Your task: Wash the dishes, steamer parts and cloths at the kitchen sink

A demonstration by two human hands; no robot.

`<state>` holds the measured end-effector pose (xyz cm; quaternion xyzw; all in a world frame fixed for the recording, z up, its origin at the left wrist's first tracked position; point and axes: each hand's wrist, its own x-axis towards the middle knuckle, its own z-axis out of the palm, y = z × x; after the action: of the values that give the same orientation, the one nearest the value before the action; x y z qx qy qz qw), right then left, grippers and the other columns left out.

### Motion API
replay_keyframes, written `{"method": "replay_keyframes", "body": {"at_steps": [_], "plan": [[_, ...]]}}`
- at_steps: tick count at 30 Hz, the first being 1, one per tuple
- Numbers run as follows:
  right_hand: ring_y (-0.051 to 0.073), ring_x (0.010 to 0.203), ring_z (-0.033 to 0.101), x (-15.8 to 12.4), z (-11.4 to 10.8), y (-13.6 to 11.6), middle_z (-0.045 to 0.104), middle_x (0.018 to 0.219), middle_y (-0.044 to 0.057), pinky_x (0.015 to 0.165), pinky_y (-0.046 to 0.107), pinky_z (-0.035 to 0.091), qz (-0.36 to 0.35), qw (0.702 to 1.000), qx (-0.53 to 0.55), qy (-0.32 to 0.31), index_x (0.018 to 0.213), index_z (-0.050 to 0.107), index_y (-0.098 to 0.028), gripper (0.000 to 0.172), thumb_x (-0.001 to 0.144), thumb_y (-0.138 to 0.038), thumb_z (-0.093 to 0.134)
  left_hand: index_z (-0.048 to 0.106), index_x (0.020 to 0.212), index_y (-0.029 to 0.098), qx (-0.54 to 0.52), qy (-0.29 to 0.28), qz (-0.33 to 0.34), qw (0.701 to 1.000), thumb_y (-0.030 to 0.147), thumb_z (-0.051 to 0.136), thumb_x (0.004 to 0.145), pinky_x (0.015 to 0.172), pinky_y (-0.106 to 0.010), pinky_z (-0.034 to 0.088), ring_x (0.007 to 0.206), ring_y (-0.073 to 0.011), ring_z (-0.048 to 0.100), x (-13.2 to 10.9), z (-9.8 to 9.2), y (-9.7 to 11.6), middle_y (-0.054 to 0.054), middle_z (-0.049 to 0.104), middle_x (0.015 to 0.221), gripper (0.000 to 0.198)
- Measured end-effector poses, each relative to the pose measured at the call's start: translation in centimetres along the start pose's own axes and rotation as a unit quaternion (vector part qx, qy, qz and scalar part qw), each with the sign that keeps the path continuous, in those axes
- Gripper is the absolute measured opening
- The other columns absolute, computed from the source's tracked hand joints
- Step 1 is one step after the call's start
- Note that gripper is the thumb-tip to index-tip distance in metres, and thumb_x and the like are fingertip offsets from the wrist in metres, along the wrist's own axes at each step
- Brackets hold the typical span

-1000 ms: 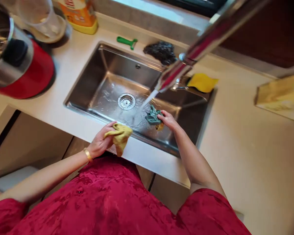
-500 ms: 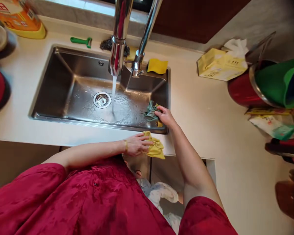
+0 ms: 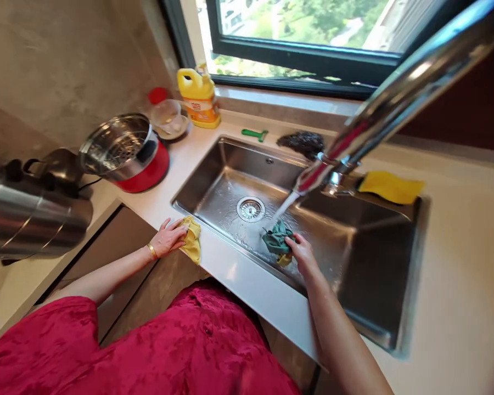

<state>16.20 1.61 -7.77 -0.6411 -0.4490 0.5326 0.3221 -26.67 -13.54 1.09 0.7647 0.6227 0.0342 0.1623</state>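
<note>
Water runs from the tall chrome faucet (image 3: 333, 153) into the steel sink (image 3: 366, 263). Beside the stream, my right hand (image 3: 303, 253) grips a bunched green cloth (image 3: 278, 237) low over the basin. A bit of yellow cloth (image 3: 285, 259) hangs below it. My left hand (image 3: 168, 238) has a crumpled yellow cloth (image 3: 192, 240) at the counter's front edge, left of the sink; its fingers are bent over the cloth. The drain strainer (image 3: 251, 209) lies left of the stream.
Behind the sink sit a green peeler (image 3: 254, 134), dark steel wool (image 3: 300, 142) and a yellow sponge cloth (image 3: 392, 186). A yellow detergent jug (image 3: 198, 99) stands at the back corner. Left are a red steamer pot (image 3: 142, 170) and a steel appliance (image 3: 37, 219). A window (image 3: 304, 38) is behind.
My view has swung left. The right hand has brought the green cloth from the sink's right end to the running water. The left hand has slid the yellow cloth leftward along the counter edge.
</note>
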Motion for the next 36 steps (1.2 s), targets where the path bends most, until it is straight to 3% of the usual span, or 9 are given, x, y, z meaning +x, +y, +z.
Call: {"method": "replay_keyframes", "body": {"at_steps": [4, 7, 10, 14, 16, 19, 23, 31, 36], "plan": [[0.021, 0.072, 0.061, 1.4, 1.5, 0.1, 0.068, 0.084, 0.006, 0.066, 0.034, 0.048, 0.026, 1.000, -0.008, 0.009, 0.085, 0.066, -0.021, 0.039, 0.053, -0.043, 0.063, 0.059, 0.117, 0.028, 0.071, 0.030, -0.137, 0.988, 0.024, 0.046, 0.088, 0.105, -0.053, 0.025, 0.132, -0.0283, 0.037, -0.4, -1.7, -4.0, -0.008, 0.051, 0.139, 0.032], [0.020, 0.071, 0.061, 2.3, 2.0, 0.0, 0.067, 0.082, 0.005, 0.065, 0.033, 0.048, 0.041, 0.999, -0.023, 0.026, 0.088, 0.066, -0.018, 0.047, 0.051, -0.046, 0.066, 0.062, 0.114, 0.030, 0.115, 0.023, -0.221, 0.968, 0.021, 0.045, 0.088, 0.099, -0.050, 0.032, 0.127, -0.0299, 0.040, -0.2, -3.9, -6.6, -0.004, 0.036, 0.149, 0.033], [0.020, 0.068, 0.060, 3.1, 2.4, -0.2, 0.067, 0.076, 0.004, 0.061, 0.031, 0.048, 0.047, 0.998, -0.034, 0.038, 0.088, 0.068, -0.016, 0.049, 0.049, -0.046, 0.068, 0.064, 0.113, 0.030, 0.118, 0.037, -0.287, 0.950, 0.024, 0.045, 0.088, 0.099, -0.047, 0.034, 0.124, -0.0309, 0.042, 0.1, -5.2, -8.6, -0.005, 0.032, 0.151, 0.032], [0.018, 0.064, 0.060, 3.4, 3.3, -0.3, 0.066, 0.072, 0.002, 0.056, 0.028, 0.048, 0.077, 0.994, -0.011, 0.080, 0.088, 0.067, -0.017, 0.047, 0.048, -0.043, 0.070, 0.041, 0.141, 0.017, 0.016, 0.069, -0.409, 0.910, 0.033, 0.041, 0.090, 0.103, -0.045, 0.035, 0.124, -0.0317, 0.043, 2.1, -3.1, -9.2, -0.017, 0.042, 0.141, 0.053], [0.017, 0.062, 0.060, 3.3, 4.0, -0.2, 0.065, 0.071, 0.000, 0.054, 0.027, 0.048, 0.105, 0.989, 0.019, 0.099, 0.087, 0.065, -0.018, 0.046, 0.047, -0.042, 0.070, 0.034, 0.144, 0.009, 0.001, 0.102, -0.447, 0.889, 0.035, 0.043, 0.088, 0.108, -0.049, 0.028, 0.133, -0.0351, 0.031, 4.4, -1.3, -8.7, -0.021, 0.037, 0.143, 0.062], [0.015, 0.058, 0.059, 3.0, 5.2, 0.2, 0.063, 0.067, -0.002, 0.050, 0.026, 0.048, 0.144, 0.981, 0.059, 0.120, 0.083, 0.062, -0.020, 0.044, 0.046, -0.041, 0.071, 0.031, 0.145, 0.008, 0.012, 0.169, -0.434, 0.885, 0.032, 0.045, 0.086, 0.110, -0.054, 0.020, 0.138, -0.0383, 0.018, 9.2, -0.3, -8.0, -0.024, 0.027, 0.148, 0.065], [0.013, 0.053, 0.058, 2.7, 6.2, 0.3, 0.061, 0.064, -0.005, 0.046, 0.023, 0.047, 0.162, 0.969, 0.098, 0.161, 0.083, 0.060, -0.021, 0.045, 0.044, -0.039, 0.073, 0.031, 0.144, 0.006, -0.004, 0.184, -0.398, 0.898, 0.042, 0.053, 0.080, 0.107, -0.056, 0.023, 0.132, -0.0424, 0.026, 14.6, -1.6, -8.0, -0.027, 0.031, 0.141, 0.077], [0.014, 0.058, 0.061, 2.3, 7.4, -0.1, 0.062, 0.068, -0.005, 0.050, 0.025, 0.051, 0.154, 0.949, 0.150, 0.231, 0.086, 0.059, -0.023, 0.047, 0.045, -0.040, 0.075, 0.034, 0.143, 0.002, -0.025, 0.185, -0.331, 0.925, 0.021, 0.047, 0.081, 0.109, -0.052, 0.023, 0.132, -0.0396, 0.030, 18.6, -1.5, -8.0, -0.028, 0.029, 0.145, 0.066], [0.015, 0.058, 0.061, 2.0, 7.0, 0.2, 0.062, 0.067, -0.005, 0.050, 0.025, 0.051, 0.144, 0.952, 0.152, 0.223, 0.080, 0.059, -0.022, 0.046, 0.043, -0.041, 0.076, 0.037, 0.140, -0.001, -0.090, 0.213, -0.344, 0.910, 0.019, 0.041, 0.081, 0.111, -0.050, 0.022, 0.137, -0.0381, 0.025, 22.6, -1.4, -8.6, -0.028, 0.028, 0.147, 0.062]]}}
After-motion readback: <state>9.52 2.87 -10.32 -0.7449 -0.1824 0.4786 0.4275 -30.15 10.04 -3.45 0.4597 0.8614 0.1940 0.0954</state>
